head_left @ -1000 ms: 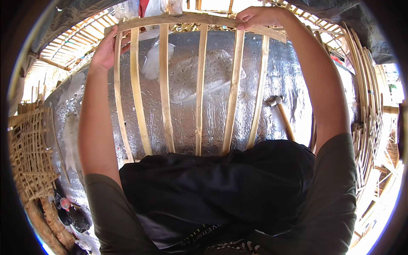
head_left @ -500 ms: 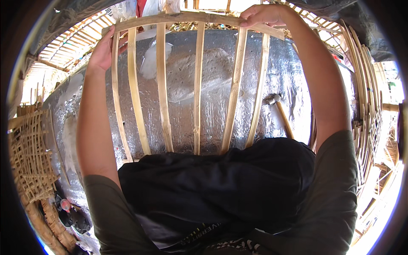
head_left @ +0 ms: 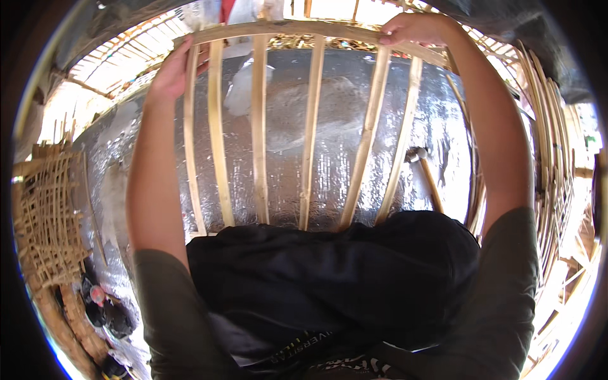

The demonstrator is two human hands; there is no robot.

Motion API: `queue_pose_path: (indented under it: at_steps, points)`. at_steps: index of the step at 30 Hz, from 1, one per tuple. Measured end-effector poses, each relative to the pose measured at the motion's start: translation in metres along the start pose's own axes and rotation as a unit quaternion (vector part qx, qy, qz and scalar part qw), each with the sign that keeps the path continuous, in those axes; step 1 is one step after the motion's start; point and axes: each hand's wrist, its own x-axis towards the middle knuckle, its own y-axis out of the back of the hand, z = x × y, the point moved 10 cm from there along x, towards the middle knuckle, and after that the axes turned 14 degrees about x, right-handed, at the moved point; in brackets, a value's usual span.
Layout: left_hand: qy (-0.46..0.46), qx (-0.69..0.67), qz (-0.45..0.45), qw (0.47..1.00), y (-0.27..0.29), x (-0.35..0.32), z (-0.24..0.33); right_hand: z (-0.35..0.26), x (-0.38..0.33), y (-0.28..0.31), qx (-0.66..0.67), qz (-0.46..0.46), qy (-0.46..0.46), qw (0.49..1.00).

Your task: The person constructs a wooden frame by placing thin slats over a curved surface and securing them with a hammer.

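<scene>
A frame of pale bamboo slats [head_left: 310,126] stands upright in front of me, several vertical strips joined by a curved top rail. My left hand [head_left: 172,71] grips the frame's upper left corner. At the top right, my right hand [head_left: 415,28] is closed over the rail. The slats' lower ends are hidden behind the black bag [head_left: 329,278] on my chest. Both arms are stretched forward.
A shiny silver sheet [head_left: 335,164] covers the surface behind the frame. A hammer [head_left: 424,171] lies on it to the right. A woven bamboo panel [head_left: 44,215] stands at the left and more bamboo frames [head_left: 551,164] at the right.
The frame has risen slightly and tilted toward me, with both hands still holding its top rail.
</scene>
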Motion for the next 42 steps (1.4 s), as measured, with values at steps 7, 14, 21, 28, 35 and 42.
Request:
queue_pose_path:
  at_steps: [7, 14, 21, 28, 35, 42]
  points:
    - [-0.020, 0.006, 0.002, 1.000, -0.002, 0.003, 0.007, -0.006, -0.010, 0.000, 0.024, 0.006, 0.098, 0.995]
    - [-0.002, 0.003, 0.006, 1.000, -0.004, 0.003, 0.005, -0.010, -0.003, -0.008, -0.079, -0.064, 0.080, 0.992]
    - [-0.004, -0.003, -0.001, 1.000, -0.005, 0.002, 0.009, -0.009, -0.013, -0.003, -0.039, -0.012, 0.103, 0.994]
    - [0.005, 0.003, -0.002, 1.000, -0.003, -0.003, 0.013, -0.005, -0.007, -0.003, -0.032, -0.003, 0.125, 0.992]
    - [-0.019, -0.036, -0.054, 0.998, -0.019, -0.018, 0.029, -0.011, -0.009, -0.009, -0.034, -0.029, 0.115, 0.992]
    - [-0.052, -0.033, -0.122, 0.991, -0.033, -0.025, 0.039, -0.006, -0.005, -0.008, -0.031, -0.035, 0.109, 0.993]
